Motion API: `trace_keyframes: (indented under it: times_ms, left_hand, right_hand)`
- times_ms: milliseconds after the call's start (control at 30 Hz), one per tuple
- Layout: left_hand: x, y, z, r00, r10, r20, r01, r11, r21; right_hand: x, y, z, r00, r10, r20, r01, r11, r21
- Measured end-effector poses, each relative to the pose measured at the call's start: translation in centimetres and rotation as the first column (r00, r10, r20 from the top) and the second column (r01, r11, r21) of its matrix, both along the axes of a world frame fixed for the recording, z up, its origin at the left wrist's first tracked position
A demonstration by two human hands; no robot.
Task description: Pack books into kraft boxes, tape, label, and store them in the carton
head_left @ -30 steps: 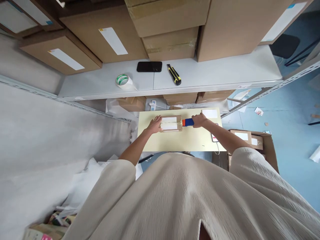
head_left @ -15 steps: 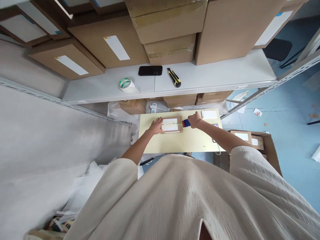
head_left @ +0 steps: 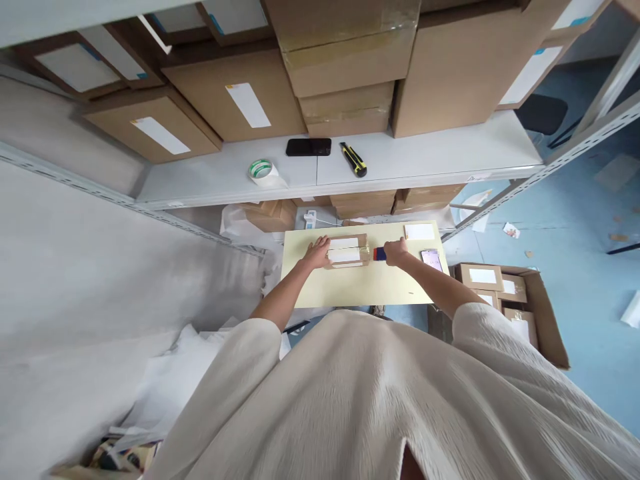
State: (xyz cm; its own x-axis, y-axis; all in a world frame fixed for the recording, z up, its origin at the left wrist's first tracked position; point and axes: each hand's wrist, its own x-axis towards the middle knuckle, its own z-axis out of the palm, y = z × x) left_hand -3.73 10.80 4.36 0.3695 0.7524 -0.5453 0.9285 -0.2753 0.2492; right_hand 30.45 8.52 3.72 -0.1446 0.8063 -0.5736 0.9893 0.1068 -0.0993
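Observation:
A small cardboard box (head_left: 349,258) with white labels lies on the pale yellow table (head_left: 360,287), clear tape showing at its right end. My left hand (head_left: 317,253) grips the box's left end, thumb at the near side and fingers toward the far side. Just off the right end, my right hand (head_left: 396,251) is closed around a blue and red tape dispenser (head_left: 380,254). A narrow gap separates the dispenser's red front from the box. My fingers hide most of the dispenser.
A phone (head_left: 431,260) and a white label sheet (head_left: 419,231) lie on the table's right side. Above, a shelf (head_left: 425,160) bears large boxes, a tape roll (head_left: 264,172), a black phone (head_left: 309,147) and a box cutter (head_left: 353,160). An open carton (head_left: 550,320) of small boxes stands at right.
My right hand has moved slightly right with the tape dispenser, opening a gap from the box's right end. The phone on the table shows more fully. My view has shifted a little.

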Motion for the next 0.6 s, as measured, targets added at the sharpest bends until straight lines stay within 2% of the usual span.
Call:
trace_keyframes:
  times_ms: [33,100,200,267,433,600]
  left_hand:
    - [0.0,-0.1,-0.1,1.000,0.002,0.003,-0.002,1.000,0.003]
    - [-0.1,-0.3,-0.4,1.000,0.009,0.018,-0.009,1.000,0.013]
    - [-0.3,-0.5,-0.9,0.999,0.016,0.051,-0.018,0.999,0.036]
    - [-0.4,-0.7,-1.3,0.998,0.017,0.067,-0.020,0.998,0.051]
    - [-0.8,-1.8,-2.0,0.990,0.044,0.137,-0.065,0.986,0.155]
    - [-0.9,-4.0,-3.0,0.956,0.113,0.273,-0.189,0.943,0.275]
  right_hand:
    - [1.2,-0.1,-0.3,0.998,-0.044,0.051,0.045,0.999,-0.013]
    - [3.6,-0.3,-1.0,0.983,-0.174,0.053,0.176,0.984,-0.033]
    - [6.6,-1.0,-1.9,0.914,-0.404,-0.039,0.400,0.912,-0.090]
    - [7.3,-1.9,-2.4,0.874,-0.479,-0.086,0.474,0.878,-0.072]
    - [6.4,-4.6,-3.5,0.899,-0.427,-0.093,0.434,0.899,0.062]
    - [5.6,-6.4,-4.5,0.919,-0.392,-0.048,0.395,0.915,0.086]
